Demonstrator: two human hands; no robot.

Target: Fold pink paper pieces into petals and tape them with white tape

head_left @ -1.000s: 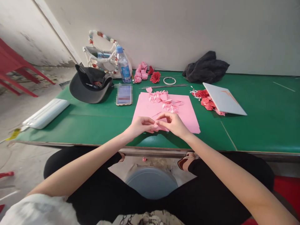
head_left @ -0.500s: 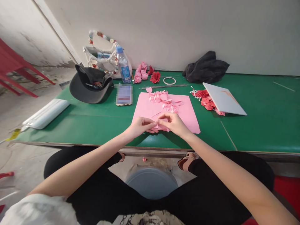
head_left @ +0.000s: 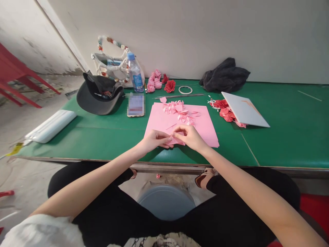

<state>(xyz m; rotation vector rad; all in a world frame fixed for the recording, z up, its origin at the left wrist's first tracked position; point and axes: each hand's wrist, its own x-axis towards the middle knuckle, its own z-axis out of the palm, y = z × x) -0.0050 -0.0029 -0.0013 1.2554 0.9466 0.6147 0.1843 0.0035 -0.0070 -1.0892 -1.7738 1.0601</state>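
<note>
Both the left hand (head_left: 156,139) and the right hand (head_left: 189,137) pinch a small pink paper piece (head_left: 175,140) at frame centre, near the pink paper sheets (head_left: 204,132); it is (I judge) a shaping step; next move calls for light, steady fingertips.

green tbl (head_left: 288,137); pink ppr stack (head_left: 205,127), cap (head_left: 99,99), phone (head_left: 136,105) on it

No text is legible; the blue label (head_left: 138,81) on the bottle (head_left: 134,71) is too small.
</note>
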